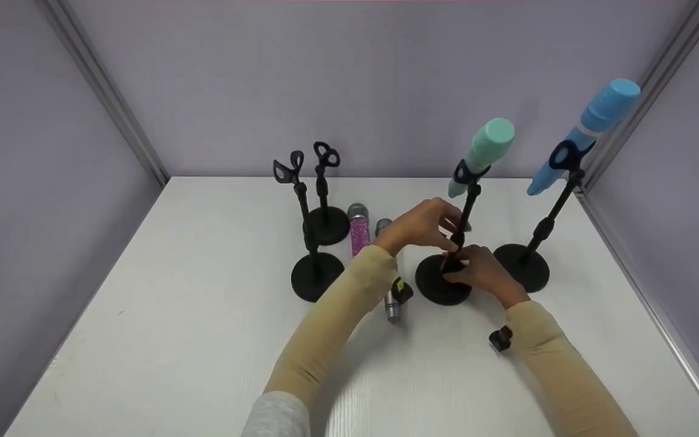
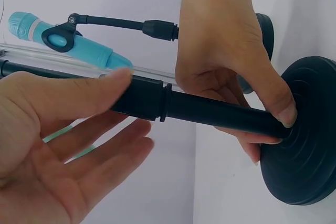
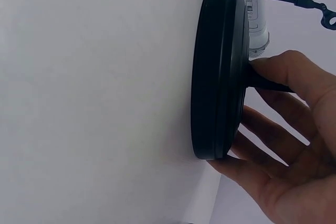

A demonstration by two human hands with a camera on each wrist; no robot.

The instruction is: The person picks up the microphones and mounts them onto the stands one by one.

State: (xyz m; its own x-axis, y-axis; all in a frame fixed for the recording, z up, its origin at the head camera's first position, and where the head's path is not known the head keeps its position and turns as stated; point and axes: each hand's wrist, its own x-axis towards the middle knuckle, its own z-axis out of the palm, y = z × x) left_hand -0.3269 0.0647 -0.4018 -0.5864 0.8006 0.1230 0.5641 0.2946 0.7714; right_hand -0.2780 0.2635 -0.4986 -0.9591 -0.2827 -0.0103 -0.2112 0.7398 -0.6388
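Note:
A mint-green microphone (image 1: 490,145) sits tilted in the clip of a black microphone stand (image 1: 443,288). My left hand (image 1: 425,224) holds that stand's pole at the collar (image 2: 139,97), thumb across it and fingers loosely bent behind. Lower down, my right hand (image 1: 482,273) grips the foot of the pole, its thumb and fingers around it just above the round base (image 3: 220,72). Beside it on the right, a blue microphone (image 1: 598,118) leans in the clip of another black stand (image 1: 522,267).
Two black stands with bare clips, a nearer one (image 1: 316,276) and a farther one (image 1: 327,226), stand left of the hands. A pink glitter microphone (image 1: 359,229) and a silver-ended microphone (image 1: 392,309), partly hidden by the left arm, lie on the white table (image 1: 204,303). Walls enclose the back and sides.

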